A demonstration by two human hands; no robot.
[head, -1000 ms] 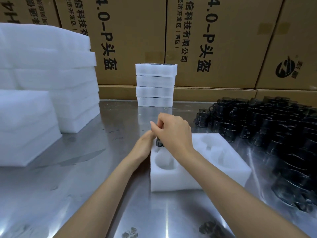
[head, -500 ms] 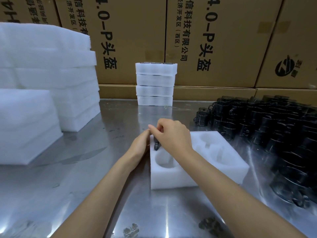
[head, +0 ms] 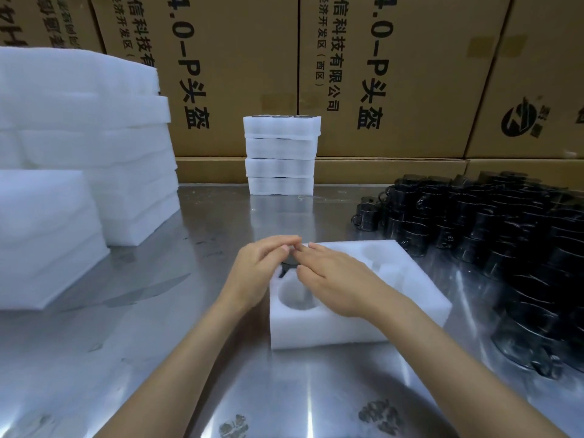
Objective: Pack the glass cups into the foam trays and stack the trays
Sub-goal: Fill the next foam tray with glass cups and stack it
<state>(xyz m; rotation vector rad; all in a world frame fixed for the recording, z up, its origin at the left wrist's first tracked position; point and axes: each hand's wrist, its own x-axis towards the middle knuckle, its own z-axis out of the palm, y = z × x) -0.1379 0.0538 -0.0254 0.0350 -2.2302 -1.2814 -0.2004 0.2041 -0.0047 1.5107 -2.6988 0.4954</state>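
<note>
A white foam tray [head: 407, 314] with round pockets lies on the steel table in front of me. A dark glass cup [head: 288, 264] sits low in the tray's far-left pocket, mostly hidden by my fingers. My left hand [head: 262, 267] rests at the tray's left edge, fingers extended over the cup. My right hand [head: 335, 279] lies flat over the tray with straight fingers touching the cup's top. The near-left pocket [head: 295, 294] holds nothing. A large heap of dark glass cups [head: 493, 235] covers the table at right.
Packed foam trays stand in a stack [head: 281, 156] at the back centre. Tall piles of foam trays [head: 79, 147] fill the left side. Cardboard boxes [head: 379, 74] wall the back. Bare steel table [head: 158, 358] lies near me.
My right hand has uncurled and flattened over the tray. The cup has gone down into the far-left pocket, and my left hand's fingers now reach over it.
</note>
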